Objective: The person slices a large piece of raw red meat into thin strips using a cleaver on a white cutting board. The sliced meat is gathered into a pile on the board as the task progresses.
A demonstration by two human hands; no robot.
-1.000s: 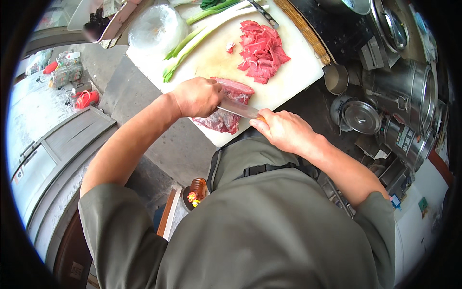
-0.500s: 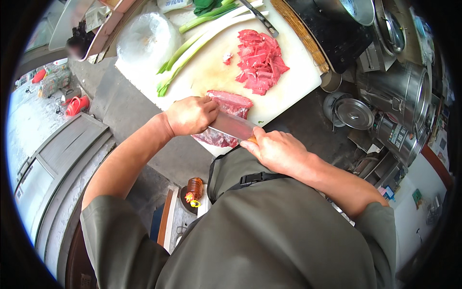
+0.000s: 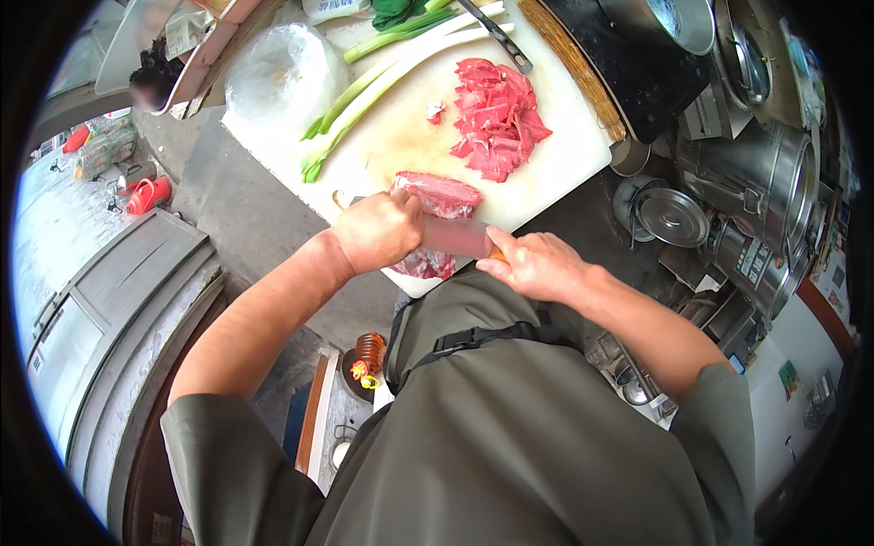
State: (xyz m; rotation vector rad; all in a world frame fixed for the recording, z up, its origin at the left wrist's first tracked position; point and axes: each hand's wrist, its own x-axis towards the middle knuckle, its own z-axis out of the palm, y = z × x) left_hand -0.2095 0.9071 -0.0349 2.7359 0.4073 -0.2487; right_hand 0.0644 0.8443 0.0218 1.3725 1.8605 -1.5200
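A cleaver (image 3: 458, 237) lies across a slab of raw red meat (image 3: 439, 194) at the near edge of the white cutting board (image 3: 546, 187). My right hand (image 3: 539, 264) is wrapped round its wooden handle. My left hand (image 3: 381, 227) is closed over the far end of the blade, fingers curled down, covering part of the meat. Meat shows on both sides of the blade. Farther back on the board is a pile of sliced red meat (image 3: 497, 118), with a small whitish-red scrap (image 3: 435, 113) beside it.
Long green onions (image 3: 382, 80) and a clear plastic bag (image 3: 284, 77) lie on the board's left. A dark-handled utensil (image 3: 496, 36) lies at the back. Right of the board are a black surface (image 3: 642, 73), a round metal lid (image 3: 672, 215) and large steel pots (image 3: 774, 173).
Both hands and the cleaver have shifted slightly to the right. The left hand has moved most, and the blade now lies more level across the meat.
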